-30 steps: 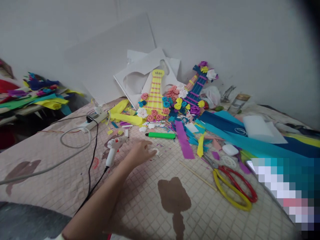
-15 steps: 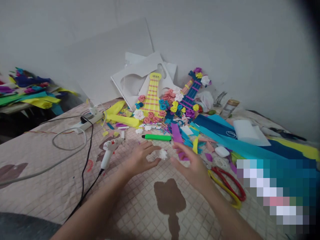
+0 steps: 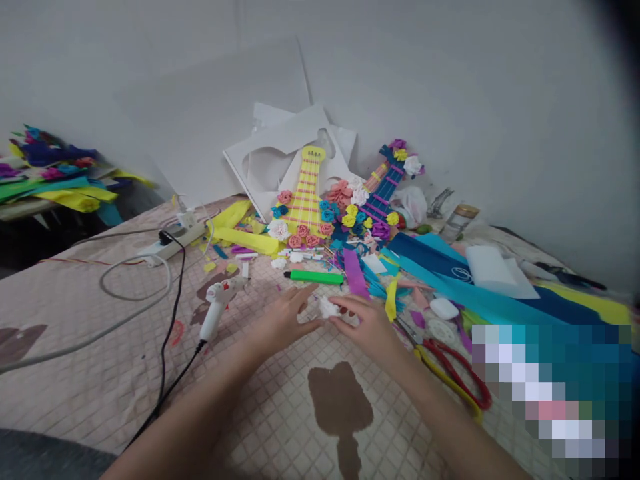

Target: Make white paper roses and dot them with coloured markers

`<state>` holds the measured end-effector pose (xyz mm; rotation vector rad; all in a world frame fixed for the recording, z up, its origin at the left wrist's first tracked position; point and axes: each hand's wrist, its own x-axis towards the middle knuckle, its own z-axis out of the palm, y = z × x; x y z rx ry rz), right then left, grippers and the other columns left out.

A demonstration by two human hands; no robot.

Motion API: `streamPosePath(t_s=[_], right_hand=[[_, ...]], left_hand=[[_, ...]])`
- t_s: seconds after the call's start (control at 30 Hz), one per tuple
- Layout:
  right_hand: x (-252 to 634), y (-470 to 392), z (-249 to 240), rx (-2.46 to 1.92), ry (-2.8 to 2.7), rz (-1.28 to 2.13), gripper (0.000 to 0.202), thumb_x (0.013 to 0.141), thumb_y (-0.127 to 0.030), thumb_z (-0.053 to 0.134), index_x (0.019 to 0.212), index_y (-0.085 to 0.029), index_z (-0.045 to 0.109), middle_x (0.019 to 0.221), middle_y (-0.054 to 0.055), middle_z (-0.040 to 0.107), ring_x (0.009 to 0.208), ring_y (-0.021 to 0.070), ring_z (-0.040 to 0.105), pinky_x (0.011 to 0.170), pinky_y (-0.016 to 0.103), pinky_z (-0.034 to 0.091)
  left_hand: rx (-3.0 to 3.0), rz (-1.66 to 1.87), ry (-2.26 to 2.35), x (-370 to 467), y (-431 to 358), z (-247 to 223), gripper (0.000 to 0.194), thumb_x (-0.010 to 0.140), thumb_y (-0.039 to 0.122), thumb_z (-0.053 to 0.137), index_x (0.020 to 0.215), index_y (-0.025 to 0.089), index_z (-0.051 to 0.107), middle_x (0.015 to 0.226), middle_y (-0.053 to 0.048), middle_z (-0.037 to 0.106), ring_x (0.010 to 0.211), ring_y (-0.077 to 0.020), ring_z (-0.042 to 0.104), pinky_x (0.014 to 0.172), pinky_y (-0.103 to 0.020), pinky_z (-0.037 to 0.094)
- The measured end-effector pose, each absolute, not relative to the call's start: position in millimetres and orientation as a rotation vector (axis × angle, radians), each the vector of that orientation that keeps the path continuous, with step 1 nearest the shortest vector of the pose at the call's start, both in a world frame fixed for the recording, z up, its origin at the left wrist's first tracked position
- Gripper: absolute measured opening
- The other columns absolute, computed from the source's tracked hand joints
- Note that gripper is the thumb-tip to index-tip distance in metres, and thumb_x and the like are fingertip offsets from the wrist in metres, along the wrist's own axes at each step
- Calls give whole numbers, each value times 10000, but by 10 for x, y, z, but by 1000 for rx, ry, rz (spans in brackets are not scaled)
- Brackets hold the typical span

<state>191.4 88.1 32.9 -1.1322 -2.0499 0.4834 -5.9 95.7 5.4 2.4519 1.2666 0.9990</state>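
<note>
Toward the near edge of the table [image 3: 260, 413], a brown patch [image 3: 340, 400] marks the quilted cover. To its right lie scissors [image 3: 421, 347] with red and yellow handles, partly behind the right forearm. Beyond the patch, midway between the table's left and right sides, the right hand [image 3: 367, 327] pinches a small white paper flower [image 3: 328, 307] between thumb and fingers. The left hand [image 3: 287, 320] curves about the flower's left side, thumb and fingers spread apart; whether its thumb tip touches the petals, I cannot tell. A white glue gun [image 3: 215, 313] lies left of that hand. Just past the hands are a green marker [image 3: 316, 277] and a purple strip [image 3: 355, 272]. A power strip [image 3: 175, 247] lies near the left edge. Toward the far edge, a flower-trimmed yellow guitar shape [image 3: 307, 195] leans before white boards [image 3: 295, 127].
</note>
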Motion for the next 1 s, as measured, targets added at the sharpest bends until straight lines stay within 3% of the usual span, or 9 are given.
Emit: streamPosePath(t_s=[0.07, 0.17, 0.23, 0.43, 0.53, 0.73, 0.83, 1.0], right_hand=[[1948, 885, 340, -1139, -2042, 464, 249, 746, -193, 605, 976, -237, 690, 893, 48, 709, 720, 177, 641, 723, 336, 532], [2004, 879, 334, -1175, -2015, 438, 250, 744, -208, 616, 984, -230, 685, 898, 44, 714, 706, 171, 643, 708, 328, 536], [2061, 886, 323, -1216, -1989, 413, 244, 745, -231, 624, 981, -222, 684, 891, 44, 714, 696, 171, 641, 699, 326, 537], [2541, 1106, 404, -1409, -1848, 241, 268, 757, -333, 603, 971, -194, 683, 817, 64, 700, 674, 196, 633, 649, 325, 527], [2899, 1304, 527, -1543, -1727, 111, 334, 739, -374, 600, 988, -166, 678, 704, 69, 679, 571, 202, 611, 562, 329, 502], [3321, 1599, 840, -1720, -1573, -196, 355, 694, -372, 603, 953, -146, 689, 724, 87, 662, 664, 236, 605, 684, 383, 455], [3380, 1671, 980, -1800, -1493, -294, 383, 717, -356, 579, 1006, -125, 677, 708, 104, 648, 670, 242, 594, 685, 380, 428], [3574, 1644, 1179, -1910, -1323, -363, 343, 722, -330, 569, 987, -133, 664, 714, 125, 630, 729, 290, 585, 674, 402, 399]], left_hand=[[2429, 970, 1277, -56, 969, 55, 434, 808, 335, 596, 1205, 172, 532, 777, -34, 613, 690, -155, 543, 671, -282, 457], [2408, 927, 1244, -43, 974, 107, 157, 848, 244, 541, 888, 178, 677, 707, -30, 631, 652, -135, 550, 645, -245, 441], [2383, 918, 1246, -36, 972, 146, 182, 856, 216, 526, 787, 166, 686, 678, -35, 638, 631, -128, 553, 620, -232, 431], [2337, 857, 1290, -12, 944, 199, 170, 820, 219, 567, 715, 168, 690, 664, -42, 650, 616, -131, 560, 577, -224, 418], [2339, 757, 1297, 19, 914, 213, 143, 798, 205, 580, 717, 182, 695, 677, -34, 663, 616, -127, 574, 577, -218, 422], [2283, 451, 1430, 15, 930, 107, 124, 744, 153, 607, 631, 167, 655, 639, -13, 658, 572, -122, 581, 549, -226, 426], [2224, 343, 1572, -56, 996, -6, 190, 833, 261, 576, 704, 128, 619, 667, -5, 628, 601, -118, 584, 598, -266, 478], [2126, 344, 1840, -259, 1150, -71, 230, 885, 304, 518, 1005, 121, 587, 957, -59, 627, 821, -160, 614, 736, -355, 520]])
